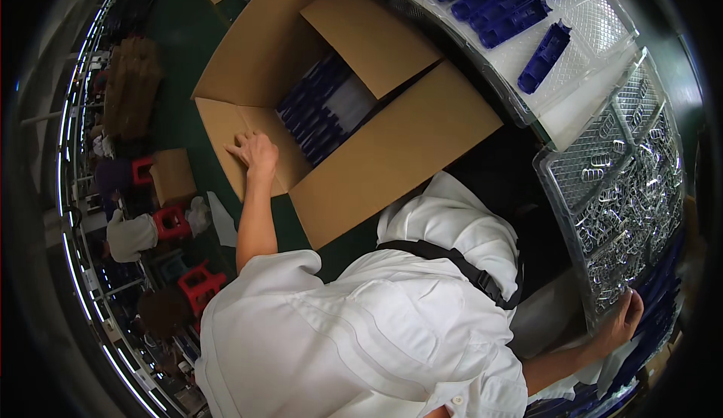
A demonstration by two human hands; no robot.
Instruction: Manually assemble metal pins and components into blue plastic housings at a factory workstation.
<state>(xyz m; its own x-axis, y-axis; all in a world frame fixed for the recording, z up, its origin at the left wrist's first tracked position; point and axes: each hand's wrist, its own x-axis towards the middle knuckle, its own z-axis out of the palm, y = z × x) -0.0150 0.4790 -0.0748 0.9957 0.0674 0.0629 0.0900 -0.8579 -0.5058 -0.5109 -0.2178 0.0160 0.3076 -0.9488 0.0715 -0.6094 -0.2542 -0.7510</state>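
The cardboard box (392, 169) was the largest thing before you, standing open to your front left with its flaps spread outward. Its board looked stiff but light, likely to give first along the creases; a flat palm or a grip near a folded corner would have steadied it better than the tip of a flap.

To your right lay the clear compartment tray (576, 163), thin-walled and probably flexible under load, so it called for support beneath its rim.

Your left hand (254, 151) rested on the box's left flap, fingers spread and clasping nothing. Your right hand (619, 321) was bent at the tray's near edge; whether it pinched a piece, you could not tell.

Dark blue parts (312, 128) lay in rows inside the box, others on a pale sheet (584, 22); they seemed rigid, smooth and best held by their long sides. Smallest were the metal loops (629, 211), heaped in the tray, slippery and prone to tangling.
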